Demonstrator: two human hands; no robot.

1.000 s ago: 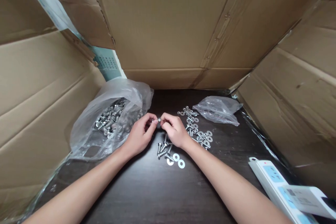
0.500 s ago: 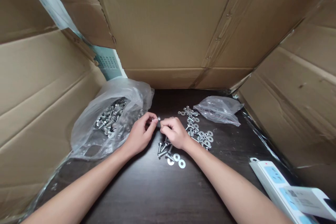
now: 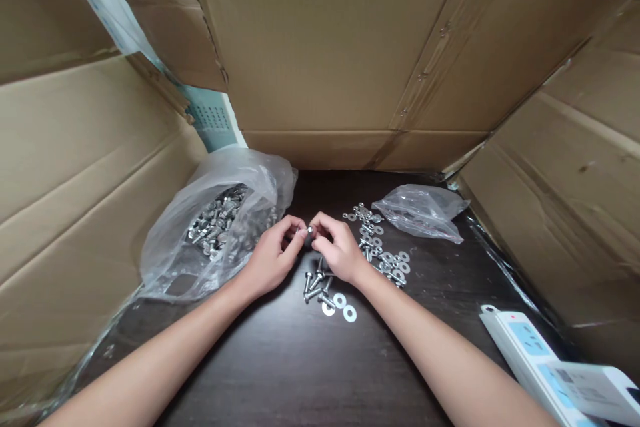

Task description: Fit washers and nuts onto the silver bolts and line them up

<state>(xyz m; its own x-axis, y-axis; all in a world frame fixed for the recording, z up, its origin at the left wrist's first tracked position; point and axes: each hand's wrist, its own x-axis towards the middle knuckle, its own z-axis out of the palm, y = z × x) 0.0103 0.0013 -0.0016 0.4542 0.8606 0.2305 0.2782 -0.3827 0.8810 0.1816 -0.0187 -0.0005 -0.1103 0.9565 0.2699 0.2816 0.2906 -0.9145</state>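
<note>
While both pinch one small bolt (image 3: 309, 230) above the counter (image 3: 280, 360), left hand (image 3: 273, 259) and right hand (image 3: 340, 250) work it; few finished bolts (image 3: 316, 285) lie below, washers (image 3: 385, 255) and full bag (image 3: 220, 220) remain.

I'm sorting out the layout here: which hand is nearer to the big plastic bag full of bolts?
Left. The left hand is just beside the big bag of bolts, at its right edge. The right hand is farther right, beyond the left hand, next to the loose washers.
</note>
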